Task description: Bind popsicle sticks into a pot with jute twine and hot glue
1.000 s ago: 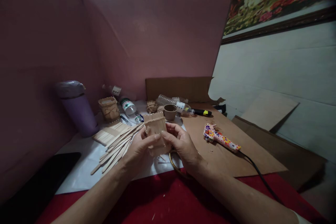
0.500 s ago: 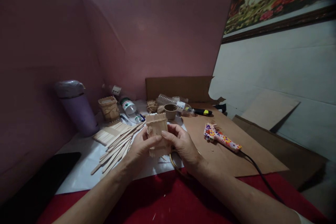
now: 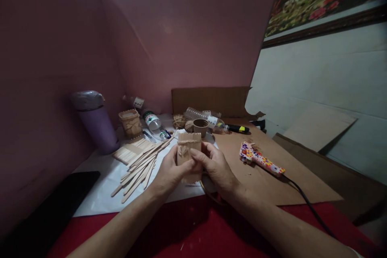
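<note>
A small holder of upright wooden craft sticks (image 3: 189, 145), with a cord band near its top, is held upright between both hands. My left hand (image 3: 173, 169) grips its left side, the thumb across the front. My right hand (image 3: 216, 165) closes on the right side, its thumb also pressing the front. Behind the holder stands a small brown pot (image 3: 200, 127), beside balls of twine (image 3: 179, 121). Loose craft sticks (image 3: 140, 173) lie fanned out left of my hands. A gold-coloured ring (image 3: 208, 195) is partly hidden under my right hand.
A flower-patterned glue gun (image 3: 261, 159) with a black cable lies on brown cardboard (image 3: 290, 187) to the right. Further back are plastic bottles (image 3: 152, 121), a black-and-yellow cutter (image 3: 238, 128) and a decorated stick holder (image 3: 131, 124). A purple bin (image 3: 98, 127) stands at the left.
The view has shifted slightly, so the surroundings sit a little further right. Both hands still hold the stick holder, which is turned slightly and looks more upright.
</note>
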Available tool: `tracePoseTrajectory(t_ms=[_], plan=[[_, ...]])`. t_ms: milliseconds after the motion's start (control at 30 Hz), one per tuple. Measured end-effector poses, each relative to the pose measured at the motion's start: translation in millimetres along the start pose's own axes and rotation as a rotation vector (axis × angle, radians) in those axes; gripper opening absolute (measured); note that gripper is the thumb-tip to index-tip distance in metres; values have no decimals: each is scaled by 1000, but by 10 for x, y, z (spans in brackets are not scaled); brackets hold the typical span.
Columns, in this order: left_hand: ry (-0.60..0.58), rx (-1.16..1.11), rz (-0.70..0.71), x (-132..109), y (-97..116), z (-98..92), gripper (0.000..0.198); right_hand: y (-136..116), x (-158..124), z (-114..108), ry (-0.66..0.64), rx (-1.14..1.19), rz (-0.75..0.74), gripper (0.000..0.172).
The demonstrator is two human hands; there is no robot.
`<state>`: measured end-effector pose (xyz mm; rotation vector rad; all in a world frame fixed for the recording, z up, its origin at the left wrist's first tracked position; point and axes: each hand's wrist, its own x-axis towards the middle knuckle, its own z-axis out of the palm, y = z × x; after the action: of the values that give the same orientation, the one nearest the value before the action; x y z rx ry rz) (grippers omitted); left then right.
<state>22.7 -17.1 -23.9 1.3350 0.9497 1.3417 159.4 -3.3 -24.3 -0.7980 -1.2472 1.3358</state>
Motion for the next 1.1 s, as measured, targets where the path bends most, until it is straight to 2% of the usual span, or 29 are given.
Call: tracePoseTrajectory(t_ms=[300, 500, 567, 667, 800, 867, 933, 1033, 1100], plan=[[28, -15, -44, 0, -15, -11, 50, 7, 7, -19, -23, 20, 32, 46], [-44, -187, -85, 33, -60, -49, 47, -27, 33, -34, -63, -8, 25, 34], [-32, -211, -72, 45, -52, -54, 46, -30, 36, -26, -46, -28, 13, 33], [1, -236, -47, 37, -15, -32, 46, 4, 14, -2, -78, -90, -46, 44], [-25, -265, -15, -12, 24, 11, 45, 56, -39, 23, -111, -194, -77, 63], [-17, -179, 35, 6, 39, -14, 48, 46, -56, 30, -68, -225, -66, 60], [62, -29, 91, 90, 102, -104, 52, 20, -62, 37, -41, -213, -44, 56], [375, 332, 183, 326, 370, -358, 41, -5, -58, 46, -15, -154, 6, 53], [461, 735, 154, 504, 638, -575, 33, -1, -52, 47, -6, -125, 20, 53]])
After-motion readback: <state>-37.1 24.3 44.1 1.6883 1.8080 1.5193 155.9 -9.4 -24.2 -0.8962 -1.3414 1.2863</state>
